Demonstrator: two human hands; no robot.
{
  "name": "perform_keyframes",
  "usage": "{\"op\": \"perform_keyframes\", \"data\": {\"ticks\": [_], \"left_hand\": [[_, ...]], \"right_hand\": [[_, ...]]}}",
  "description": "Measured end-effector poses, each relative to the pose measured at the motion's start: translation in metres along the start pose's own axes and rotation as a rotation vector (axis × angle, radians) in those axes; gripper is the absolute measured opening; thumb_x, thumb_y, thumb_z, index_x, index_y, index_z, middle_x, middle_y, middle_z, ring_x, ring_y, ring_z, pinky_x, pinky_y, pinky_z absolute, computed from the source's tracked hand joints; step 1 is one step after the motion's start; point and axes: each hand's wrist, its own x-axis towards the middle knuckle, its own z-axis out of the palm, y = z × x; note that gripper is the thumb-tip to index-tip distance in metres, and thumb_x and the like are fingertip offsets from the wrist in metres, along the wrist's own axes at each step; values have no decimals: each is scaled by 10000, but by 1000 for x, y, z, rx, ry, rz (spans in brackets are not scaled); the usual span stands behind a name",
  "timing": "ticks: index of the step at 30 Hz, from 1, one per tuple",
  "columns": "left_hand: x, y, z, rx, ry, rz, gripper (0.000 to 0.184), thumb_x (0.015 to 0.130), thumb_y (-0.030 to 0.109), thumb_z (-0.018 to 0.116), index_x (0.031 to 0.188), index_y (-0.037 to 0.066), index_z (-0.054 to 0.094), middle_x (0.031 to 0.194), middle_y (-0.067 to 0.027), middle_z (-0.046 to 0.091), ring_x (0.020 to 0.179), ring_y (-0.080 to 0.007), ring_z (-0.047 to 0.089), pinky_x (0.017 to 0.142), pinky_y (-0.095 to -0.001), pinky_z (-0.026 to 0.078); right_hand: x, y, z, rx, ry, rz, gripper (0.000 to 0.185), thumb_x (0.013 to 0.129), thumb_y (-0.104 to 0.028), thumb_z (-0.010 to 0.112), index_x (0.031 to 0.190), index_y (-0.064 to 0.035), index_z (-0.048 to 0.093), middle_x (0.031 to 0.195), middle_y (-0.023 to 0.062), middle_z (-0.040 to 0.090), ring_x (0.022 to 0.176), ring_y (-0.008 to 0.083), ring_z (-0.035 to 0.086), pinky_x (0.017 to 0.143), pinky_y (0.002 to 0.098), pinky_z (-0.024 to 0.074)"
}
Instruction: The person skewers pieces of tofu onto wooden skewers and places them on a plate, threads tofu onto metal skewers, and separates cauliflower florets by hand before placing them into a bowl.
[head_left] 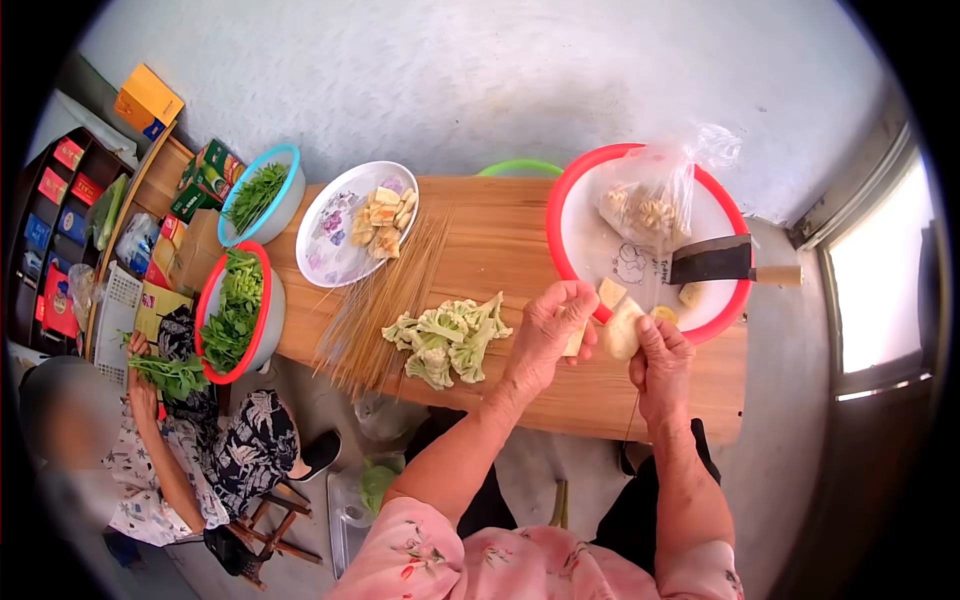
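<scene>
The long wooden table (490, 240) is spreading out before me, and the red-rimmed basin (556, 222) is sitting at its right end, a plastic bag of chunks (645, 215) lying inside. Thin sticks (400, 310) are fanning out beside the patterned plate (318, 262); any sleeve or forearm sweeping left could scatter them. Cut cauliflower (455, 335) is lying just beside them, nearer me. The cleaver (708, 262) is lying across the basin, its handle jutting past the rim, so a knock from my right arm could tip it off. My right hand (662, 355) is pinching a pale slice (623, 330) between thumb and fingers at the basin's near edge; pressing too hard could split it. My left hand (548, 335) is curling closed around a smaller pale piece (575, 342), which could slip if those fingers loosen. A thin dark line (632, 415) is hanging below my right hand; I cannot tell whether it is a stick.
</scene>
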Motion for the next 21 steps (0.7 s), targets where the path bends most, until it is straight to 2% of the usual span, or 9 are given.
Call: {"op": "perform_keyframes", "data": {"ticks": [2,5,7,9,14,16,19,21], "left_hand": [[0,-7,-5,-103,70,-21,270,865,316,591,937,56,605,701,-11,578,519,-62,522,414,-197,402],[1,-25,-4,-118,147,-45,238,889,282,560,930,55,621,701,-7,574,520,-61,521,420,-195,407],[-4,-21,-1,-151,132,-78,255,874,293,581,936,49,625,702,3,565,523,-59,516,421,-193,399],[-6,-20,-1,-30,-29,-9,254,854,277,609,955,45,625,718,7,566,534,-60,518,421,-194,387],[-2,-27,-2,-65,62,-4,230,822,213,640,958,29,621,733,12,565,547,-57,514,442,-204,387],[2,-30,-1,-124,83,-11,226,820,173,638,1002,40,635,784,10,609,605,-57,537,493,-186,409],[3,-27,-3,-145,138,-29,229,812,157,645,1008,38,637,782,3,621,603,-58,540,493,-181,416],[4,-17,-7,-164,215,23,273,785,187,680,1008,36,634,779,-30,633,571,-78,558,481,-185,453]], "right_hand": [[6,-1,3,52,119,-34,231,867,-268,600,797,-49,584,507,-29,450,337,45,322,306,194,204],[13,4,9,74,139,-52,250,867,-263,602,783,-29,582,499,-26,443,328,50,310,303,204,188],[15,6,17,66,162,-47,257,870,-265,598,751,-39,568,482,-30,425,324,52,310,299,206,188],[15,9,20,76,150,-14,239,870,-270,594,775,-56,547,477,-28,409,330,53,318,296,203,201],[15,12,29,71,114,-30,235,875,-253,589,760,-53,546,472,-29,417,328,52,312,298,204,196],[16,12,30,71,112,-40,233,877,-242,588,756,-45,558,468,-31,424,322,52,306,300,206,189],[13,10,29,36,100,-10,223,891,-235,564,803,-32,580,494,-30,439,335,48,318,307,203,205],[9,6,38,38,157,-6,222,910,-227,529,904,-19,606,529,-26,458,352,44,332,319,199,230]]}}
